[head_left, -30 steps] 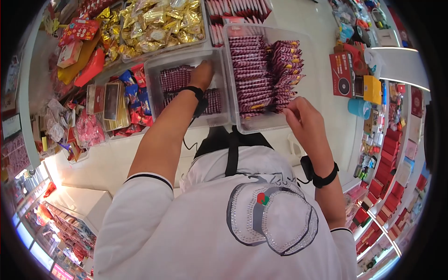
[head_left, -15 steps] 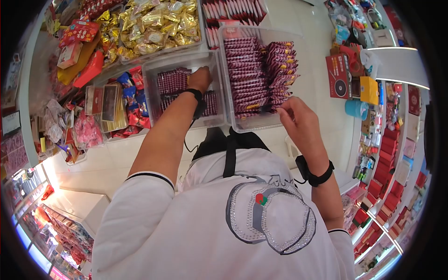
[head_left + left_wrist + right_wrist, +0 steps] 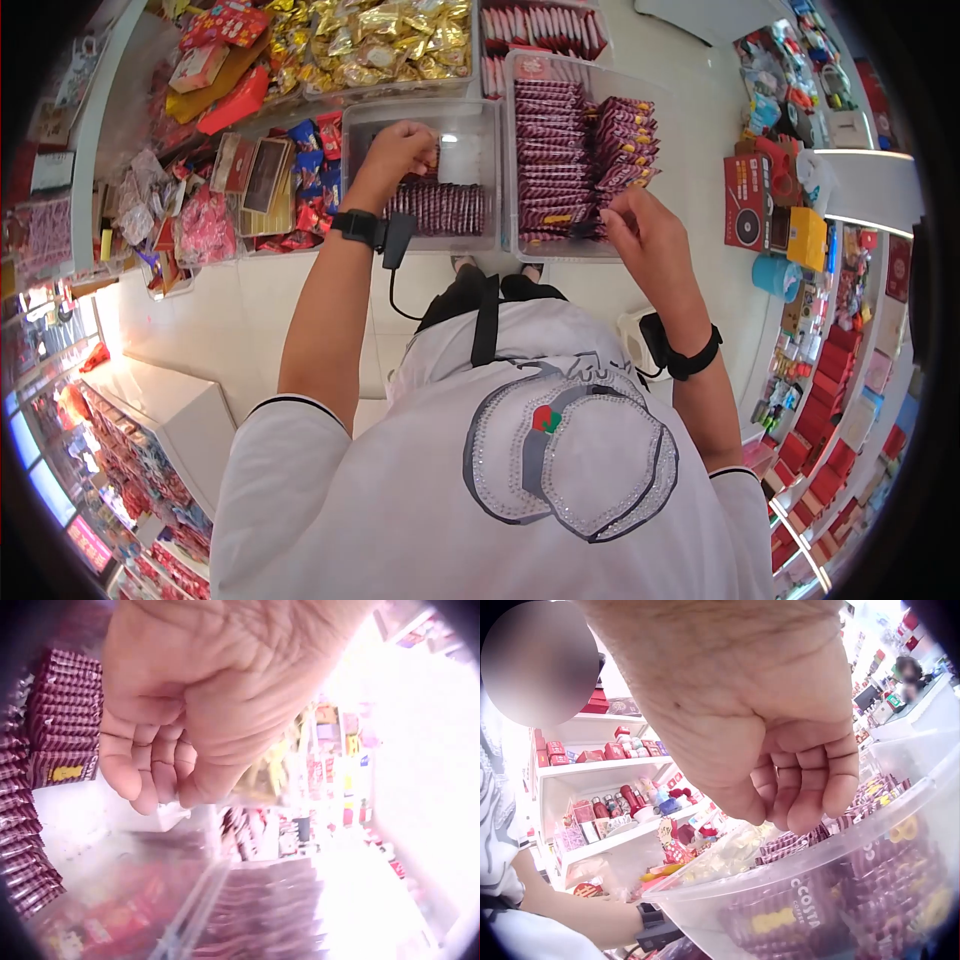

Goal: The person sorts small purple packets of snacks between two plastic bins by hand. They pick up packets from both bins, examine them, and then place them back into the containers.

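In the head view, my left hand (image 3: 398, 158) is over the back left part of a small clear tub (image 3: 470, 150), above striped maroon packets (image 3: 440, 208). The left wrist view shows its fingers (image 3: 154, 769) loosely bent with nothing visible between them; packets (image 3: 66, 712) stand at the left. Beside the small tub, a larger clear tub (image 3: 510, 150) holds two rows of the same packets (image 3: 552, 140). My right hand (image 3: 655, 240) is at this tub's front right corner, its fingers (image 3: 810, 784) loosely bent by the packets, holding nothing visible. Whether they touch is unclear.
Gold-wrapped sweets (image 3: 390, 45) fill a tray behind the small tub, and pink-white packets (image 3: 545, 30) lie behind the larger one. Red and blue sweets (image 3: 318, 175) sit to the left. A red box (image 3: 745, 200) and a blue bin (image 3: 775, 275) stand at the right.
My left hand has moved leftward within the small tub, now over its back left part. My right hand stays at the larger tub's front corner. The head view has shifted slightly.
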`<action>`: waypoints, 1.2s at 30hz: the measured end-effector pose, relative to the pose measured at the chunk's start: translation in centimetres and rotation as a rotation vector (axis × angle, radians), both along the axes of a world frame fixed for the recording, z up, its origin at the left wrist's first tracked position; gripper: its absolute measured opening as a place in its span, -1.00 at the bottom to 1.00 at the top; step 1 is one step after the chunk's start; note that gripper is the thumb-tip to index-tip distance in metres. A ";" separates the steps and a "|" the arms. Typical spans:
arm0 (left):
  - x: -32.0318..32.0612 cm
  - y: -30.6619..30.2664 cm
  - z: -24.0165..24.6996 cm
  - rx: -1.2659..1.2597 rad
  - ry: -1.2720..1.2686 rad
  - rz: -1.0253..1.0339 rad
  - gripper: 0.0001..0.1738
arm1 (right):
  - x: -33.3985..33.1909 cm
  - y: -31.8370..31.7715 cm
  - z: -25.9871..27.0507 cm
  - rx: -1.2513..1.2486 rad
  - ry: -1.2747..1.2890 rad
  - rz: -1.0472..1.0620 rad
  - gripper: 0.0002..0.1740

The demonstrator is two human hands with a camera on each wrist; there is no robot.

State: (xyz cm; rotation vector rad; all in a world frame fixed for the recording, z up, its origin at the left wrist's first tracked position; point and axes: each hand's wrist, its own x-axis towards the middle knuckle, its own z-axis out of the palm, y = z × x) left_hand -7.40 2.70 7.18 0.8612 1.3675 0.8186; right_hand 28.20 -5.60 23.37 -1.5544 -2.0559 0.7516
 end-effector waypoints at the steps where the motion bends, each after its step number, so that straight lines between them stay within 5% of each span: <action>1: -0.4 -1.3 1.8 0.034 -0.042 0.078 -0.71 | -0.2 0.3 0.0 -0.014 0.007 0.011 -0.85; 9: -3.6 -13.8 6.4 0.110 -0.066 0.553 -0.69 | -1.2 1.8 0.0 -0.049 0.039 0.139 -0.86; 16: -7.0 -23.1 1.9 0.047 -0.027 0.900 -0.69 | -2.6 3.3 0.3 0.001 0.014 0.270 -0.88; 28: -5.8 -23.8 -10.1 -0.087 0.006 0.865 -0.72 | -4.9 2.5 3.1 0.015 -0.008 0.369 -0.87; 36: -7.8 -20.1 -15.0 -0.113 0.493 0.767 -0.67 | -3.3 1.1 3.2 0.074 -0.050 0.332 -0.87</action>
